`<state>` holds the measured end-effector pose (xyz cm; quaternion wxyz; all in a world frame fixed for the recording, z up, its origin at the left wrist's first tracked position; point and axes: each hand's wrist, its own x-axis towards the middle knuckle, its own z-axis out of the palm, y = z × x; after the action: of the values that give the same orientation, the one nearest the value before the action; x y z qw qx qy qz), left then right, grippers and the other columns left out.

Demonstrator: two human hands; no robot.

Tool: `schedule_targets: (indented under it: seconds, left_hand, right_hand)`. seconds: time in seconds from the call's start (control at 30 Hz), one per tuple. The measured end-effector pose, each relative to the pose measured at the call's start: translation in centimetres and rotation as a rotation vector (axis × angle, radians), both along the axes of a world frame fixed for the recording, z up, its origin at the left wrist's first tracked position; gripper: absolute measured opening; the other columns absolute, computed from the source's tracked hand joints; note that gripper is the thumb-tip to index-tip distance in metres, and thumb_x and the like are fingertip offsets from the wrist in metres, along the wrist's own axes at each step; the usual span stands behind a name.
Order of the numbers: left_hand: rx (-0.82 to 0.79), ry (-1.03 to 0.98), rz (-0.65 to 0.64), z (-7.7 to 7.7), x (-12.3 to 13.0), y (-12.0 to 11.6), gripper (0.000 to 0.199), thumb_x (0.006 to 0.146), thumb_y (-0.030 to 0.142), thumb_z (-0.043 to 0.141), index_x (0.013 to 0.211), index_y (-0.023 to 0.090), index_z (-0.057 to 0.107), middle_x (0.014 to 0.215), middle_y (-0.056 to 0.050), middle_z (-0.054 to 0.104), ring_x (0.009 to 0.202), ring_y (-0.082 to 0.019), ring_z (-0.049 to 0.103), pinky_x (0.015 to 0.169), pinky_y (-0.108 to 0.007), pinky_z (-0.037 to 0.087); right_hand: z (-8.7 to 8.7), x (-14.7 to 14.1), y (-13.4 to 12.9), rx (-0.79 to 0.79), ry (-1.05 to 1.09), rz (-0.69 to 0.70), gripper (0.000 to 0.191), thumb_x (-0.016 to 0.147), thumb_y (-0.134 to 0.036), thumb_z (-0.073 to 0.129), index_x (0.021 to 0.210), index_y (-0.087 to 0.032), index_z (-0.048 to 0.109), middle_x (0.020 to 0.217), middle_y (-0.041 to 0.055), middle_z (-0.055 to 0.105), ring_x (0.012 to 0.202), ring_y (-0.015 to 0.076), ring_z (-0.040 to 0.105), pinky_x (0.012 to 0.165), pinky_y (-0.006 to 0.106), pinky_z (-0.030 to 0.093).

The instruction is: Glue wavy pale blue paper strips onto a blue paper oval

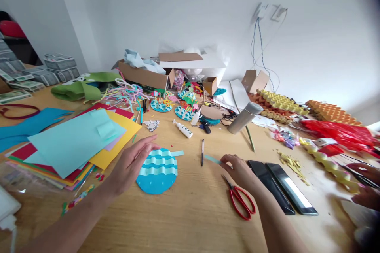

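L hand (129,162): fingers straight & released, no grip, tips over the 10–12 o'clock edge of a round bright-blue paper disc (157,185). Disc lies flat on the light wood surface (190,213), w/ wavy pale-blue paper bands (158,162) across its upper part; the top one's flat tail sticks out twd 2 o'clock, past the edge.

R hand (237,169): fingers pinching the R end of a narrow pale-blue paper strip (213,159), free end twd 10 o'clock. Slim black-&-clear pen (202,152) just beside that end, betw. disc & R hand.

From disc: white plastic glue bottle w/ nozzle (184,129) on its side at 1 o'clock; stack of multicoloured paper sheets (77,142), pale aqua on top, at 10 o'clock.

From R hand: red-handled metal scissors (242,201), tips up-left, at 6 o'clock; two black glossy flat slabs (280,187) side by side at 4 o'clock, partly behind the forearm; silver metal flask (245,118), tilted in view, at 12 o'clock. Another person's hands (366,184) at 3 o'clock, far R edge, nr a yellow bumpy egg-carton strip (332,168).
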<state>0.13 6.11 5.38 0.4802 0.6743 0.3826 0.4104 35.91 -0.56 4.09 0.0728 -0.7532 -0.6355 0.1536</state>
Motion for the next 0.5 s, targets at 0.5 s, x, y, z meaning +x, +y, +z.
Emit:
schedule_targets:
  seconds: [0.5]
  left_hand:
    - [-0.229,0.041,-0.111,-0.9,2.8,-1.7,0.029,0.078,0.045,0.06,0.066,0.018,0.06,0.055,0.003,0.055,0.052,-0.011,0.05,0.049,-0.022,0.039]
  right_hand:
    - [3.7,-11.4,1.5,-0.212,0.871,0.23,0.028,0.077,-0.044,0.068,0.075,-0.016,0.066,0.063,0.0005,0.064,0.054,0.0097,0.046,0.052,0.023,0.031]
